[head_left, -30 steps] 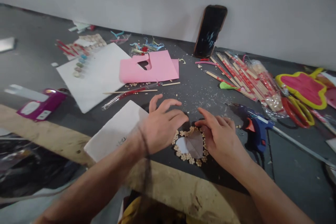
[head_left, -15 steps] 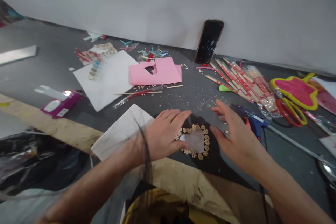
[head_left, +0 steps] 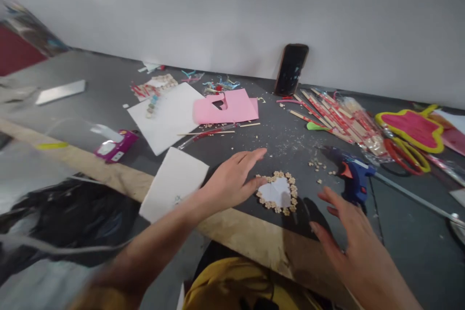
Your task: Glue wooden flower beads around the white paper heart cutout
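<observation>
Comparing this moment with the earlier views, both hands are seen to have been lifted off the paper heart point(head_left: 277, 192). A second ago the right hand point(head_left: 350, 240) was laid over the right edge of the piece, with the fingertips at the bead border; it is now drawn back toward the near right, fingers spread and released, with nothing held. The left hand point(head_left: 232, 180) is kept flat and released just to the left of the heart, its thumb close to the left lobe; whether contact is made cannot be told. The piece is therefore left uncovered, which suggests that the pressing of the border is finished for now.

The heart is located on the dark tabletop point(head_left: 276, 140), near its wooden front edge point(head_left: 236, 230) and between the two hands. It lies flat. Its long axis appears to run roughly left to right, with the lobes at the left and the point at the right, though blur limits certainty. The border of small pale beads appears to be complete all around.

A blue glue gun point(head_left: 354, 181) is lying to the right of the heart. A few loose beads point(head_left: 319, 167) are scattered between the two.
</observation>
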{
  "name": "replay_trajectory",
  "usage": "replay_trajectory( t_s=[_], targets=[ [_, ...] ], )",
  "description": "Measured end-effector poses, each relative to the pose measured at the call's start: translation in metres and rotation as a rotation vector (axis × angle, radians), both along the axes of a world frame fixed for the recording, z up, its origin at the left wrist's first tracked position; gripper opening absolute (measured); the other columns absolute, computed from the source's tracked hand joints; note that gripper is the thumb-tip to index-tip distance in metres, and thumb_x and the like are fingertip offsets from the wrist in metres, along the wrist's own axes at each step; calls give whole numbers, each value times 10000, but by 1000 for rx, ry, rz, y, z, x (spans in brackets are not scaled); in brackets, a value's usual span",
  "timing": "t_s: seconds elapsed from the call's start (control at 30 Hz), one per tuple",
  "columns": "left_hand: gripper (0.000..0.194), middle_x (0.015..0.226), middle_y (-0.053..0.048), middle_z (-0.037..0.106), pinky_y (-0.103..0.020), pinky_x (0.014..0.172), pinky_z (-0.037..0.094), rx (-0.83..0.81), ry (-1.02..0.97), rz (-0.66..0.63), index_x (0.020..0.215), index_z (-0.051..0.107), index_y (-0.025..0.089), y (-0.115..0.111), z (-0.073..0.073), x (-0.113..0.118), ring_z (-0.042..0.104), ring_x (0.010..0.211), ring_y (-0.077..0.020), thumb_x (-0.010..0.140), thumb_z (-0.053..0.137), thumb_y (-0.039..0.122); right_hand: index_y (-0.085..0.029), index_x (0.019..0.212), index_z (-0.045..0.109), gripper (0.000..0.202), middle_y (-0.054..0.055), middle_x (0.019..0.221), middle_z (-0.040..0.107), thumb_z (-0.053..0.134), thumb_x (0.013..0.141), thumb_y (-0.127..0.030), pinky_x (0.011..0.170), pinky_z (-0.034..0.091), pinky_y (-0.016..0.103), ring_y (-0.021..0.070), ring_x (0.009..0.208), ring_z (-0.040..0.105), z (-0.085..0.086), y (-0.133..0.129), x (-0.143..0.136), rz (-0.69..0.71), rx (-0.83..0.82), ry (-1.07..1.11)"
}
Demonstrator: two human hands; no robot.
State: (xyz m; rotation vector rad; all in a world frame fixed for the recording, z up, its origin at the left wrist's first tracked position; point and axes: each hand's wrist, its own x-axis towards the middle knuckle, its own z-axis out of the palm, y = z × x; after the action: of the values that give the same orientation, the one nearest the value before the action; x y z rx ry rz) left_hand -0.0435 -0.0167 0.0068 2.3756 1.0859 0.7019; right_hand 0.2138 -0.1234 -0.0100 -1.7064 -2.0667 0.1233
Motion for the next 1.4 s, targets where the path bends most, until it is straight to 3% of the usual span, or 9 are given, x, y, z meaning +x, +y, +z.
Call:
replay_trajectory(
  t_s=[0.2,0.3,0.4,0.6,0.83,1.0,1.13,1.27,1.4],
  targets=[
    [238,905,-36,680,-249,763,509,-61,-634,147,1128,563,195,19,6,8,631,826,-121,915,543,299,-184,1136,606,341,69,1099,674,439,844,-134,876,529,318,183,1044,600,17,7,-41,364,121,-111],
    [281,829,-22,661,-240,734,506,-178,-1015,81,1105,555,187,27,15,10,617,780,-110,892,584,369,-148,1181,592,447,75,1212,637,453,768,-54,971,480,340,210,1177,532,19,22,-86,601,39,-185],
    [366,783,-1,636,-260,740,518,-293,-1264,-16,1100,538,186,33,29,7,619,761,-117,857,607,452,-59,1288,495,479,159,1335,538,473,812,-111,1040,413,410,273,1300,420,15,46,-131,692,-10,-249],
    [378,733,24,588,-286,734,536,-306,-1326,-38,1101,523,220,35,54,-18,622,738,-128,837,590,482,-132,1147,576,306,106,1186,628,480,898,-283,1053,365,352,207,1209,493,3,76,-188,856,-40,-245],
    [320,738,20,595,-314,739,532,-189,-1222,20,1093,544,264,27,72,-31,615,753,-150,828,613,430,-9,1296,437,628,298,1309,496,495,881,-477,1076,290,525,345,1263,443,-10,86,-207,591,-132,-248],
    [259,842,-6,637,-286,757,513,-136,-1035,-23,1099,555,214,24,68,-15,622,824,-142,858,615,286,-47,1325,435,553,232,1400,439,467,911,-413,1098,302,456,311,1342,350,0,97,-187,547,-146,-221],
    [124,930,-37,654,-305,816,485,39,-568,-15,960,625,180,25,50,-2,602,905,-151,888,523,179,-113,1314,462,439,136,1346,512,476,881,-182,1069,364,375,227,1293,407,30,70,-135,586,-138,-194],
    [253,992,-30,682,-444,965,387,156,-41,-135,954,665,210,25,24,16,531,1087,-217,877,445,111,-181,1217,533,334,109,1180,607,461,899,-255,915,481,395,231,1091,558,45,36,-48,259,-61,-133],
    [284,1009,-9,682,-559,1018,229,178,170,-143,951,677,252,21,1,32,437,1196,-263,853,456,105,-211,1062,566,368,99,971,643,388,901,-490,683,509,401,236,788,636,39,17,39,-249,-52,-163]
  ],
)
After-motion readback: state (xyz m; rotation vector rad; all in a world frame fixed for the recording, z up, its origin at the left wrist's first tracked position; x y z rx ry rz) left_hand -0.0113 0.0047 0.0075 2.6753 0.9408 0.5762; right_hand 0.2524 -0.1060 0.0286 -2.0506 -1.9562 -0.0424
